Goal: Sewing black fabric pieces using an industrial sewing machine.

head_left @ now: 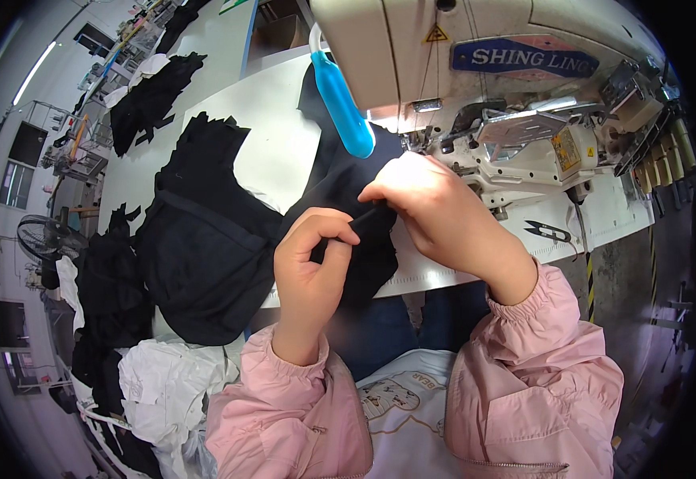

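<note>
A dark piece of fabric [316, 188] lies on the white sewing table and runs up to the needle area of the sewing machine [483, 160]. My left hand [308, 255] pinches a narrow strip of its edge between thumb and forefinger. Close to the needle, my right hand [436, 203] has its fingers closed on the same edge, with the fingertips partly hidden behind the hand. The strip is stretched between both hands. A blue lamp [342, 104] shines down on the machine's needle and my right hand.
Black garment pieces [204, 239] are heaped at the left, with more black cloth [152, 100] farther back. Thread snips [548, 231] lie on the table [444, 275] right of my right hand. White plastic bags [168, 383] hang at the lower left, near a fan [48, 239].
</note>
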`<state>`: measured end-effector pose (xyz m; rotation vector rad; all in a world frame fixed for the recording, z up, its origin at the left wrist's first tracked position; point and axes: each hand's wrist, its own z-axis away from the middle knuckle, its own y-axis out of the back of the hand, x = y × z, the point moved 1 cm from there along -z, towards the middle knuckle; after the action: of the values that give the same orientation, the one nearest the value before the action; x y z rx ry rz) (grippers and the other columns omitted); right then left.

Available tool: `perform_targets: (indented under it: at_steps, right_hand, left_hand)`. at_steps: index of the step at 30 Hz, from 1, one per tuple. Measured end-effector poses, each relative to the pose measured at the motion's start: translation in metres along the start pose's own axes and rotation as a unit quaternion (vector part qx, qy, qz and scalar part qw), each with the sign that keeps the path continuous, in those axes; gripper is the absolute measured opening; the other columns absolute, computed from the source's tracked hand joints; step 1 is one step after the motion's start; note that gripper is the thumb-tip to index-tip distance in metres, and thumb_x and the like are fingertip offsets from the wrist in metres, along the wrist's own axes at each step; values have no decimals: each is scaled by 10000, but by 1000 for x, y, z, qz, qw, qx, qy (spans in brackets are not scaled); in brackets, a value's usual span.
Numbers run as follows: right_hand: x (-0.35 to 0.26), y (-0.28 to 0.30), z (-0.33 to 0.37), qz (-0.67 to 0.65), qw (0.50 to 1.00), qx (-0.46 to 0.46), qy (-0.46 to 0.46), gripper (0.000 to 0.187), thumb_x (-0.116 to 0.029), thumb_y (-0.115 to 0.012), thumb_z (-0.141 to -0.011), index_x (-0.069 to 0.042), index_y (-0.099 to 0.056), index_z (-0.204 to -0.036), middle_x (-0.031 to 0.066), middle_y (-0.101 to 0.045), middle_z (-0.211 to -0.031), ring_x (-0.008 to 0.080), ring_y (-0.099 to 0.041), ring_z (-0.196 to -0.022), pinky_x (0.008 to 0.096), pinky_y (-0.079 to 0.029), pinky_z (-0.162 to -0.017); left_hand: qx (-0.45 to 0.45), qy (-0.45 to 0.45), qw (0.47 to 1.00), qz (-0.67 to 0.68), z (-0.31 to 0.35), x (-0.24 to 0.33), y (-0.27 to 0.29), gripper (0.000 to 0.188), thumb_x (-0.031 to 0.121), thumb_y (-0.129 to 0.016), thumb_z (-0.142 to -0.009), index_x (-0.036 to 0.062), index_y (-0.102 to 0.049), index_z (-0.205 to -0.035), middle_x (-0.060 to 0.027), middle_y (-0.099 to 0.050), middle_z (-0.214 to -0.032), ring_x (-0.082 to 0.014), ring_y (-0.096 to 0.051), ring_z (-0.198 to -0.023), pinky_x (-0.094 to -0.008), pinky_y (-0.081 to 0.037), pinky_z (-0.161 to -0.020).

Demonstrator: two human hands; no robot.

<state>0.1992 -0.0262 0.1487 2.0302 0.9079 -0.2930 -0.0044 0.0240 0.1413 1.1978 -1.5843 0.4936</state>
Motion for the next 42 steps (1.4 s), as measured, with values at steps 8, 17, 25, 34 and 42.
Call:
perform_targets:
  at_steps: [8, 17, 25, 34, 42]
  right_hand:
    - [-3, 1, -8, -33, 999, -35, -2, 190, 49, -710, -818, -25, -652, -983, 123, -623, -857, 346, -621, -865, 445, -505, -808]
    - [-18, 14, -1, 148, 985, -33, 77, 142, -177, -672, -778, -75, -605, -851, 62, -596, -959, 269, -645, -874, 392, -535, -700]
    - [-27, 13, 58, 210, 974, 57, 58, 219, -155, -696, -703, -77, -657, -904, 39, -637, -939, 200, -705, -885, 319, -564, -646]
    - [-25, 33, 37, 232, 958, 150, 73, 258, -33, -833, -765, -71, -755, -1009, 75, -768, -908, 238, -765, -787, 350, -590, -636]
    - [-19, 34, 12, 173, 961, 214, 21, 179, 12, -813, -793, -46, -786, -960, 118, -773, -892, 274, -749, -744, 329, -586, -651]
  left_hand:
    - [-3, 27, 997, 79, 4, -5, 3, 87, -30, -615, -962, 16, -607, -889, -114, -684, -1004, -179, -616, -865, -260, -467, -809]
    - [-78, -181, 977, -76, 0, 0, 5, 170, -34, -766, -858, 31, -701, -1001, -145, -730, -988, -313, -717, -845, -361, -569, -727]
    - [-28, -285, 892, -351, 4, -40, -66, 532, 205, -742, -867, 95, -647, -1379, -83, -620, -1367, -278, -595, -1207, -431, -468, -1060]
    - [-96, -245, 941, -215, -57, -23, -55, 329, -26, -743, -695, 53, -751, -1013, -120, -696, -1017, -358, -671, -1009, -449, -549, -883]
    - [-132, -244, 929, -245, -84, -26, -43, 232, -9, -758, -776, 8, -683, -994, -177, -701, -959, -393, -693, -907, -419, -565, -797]
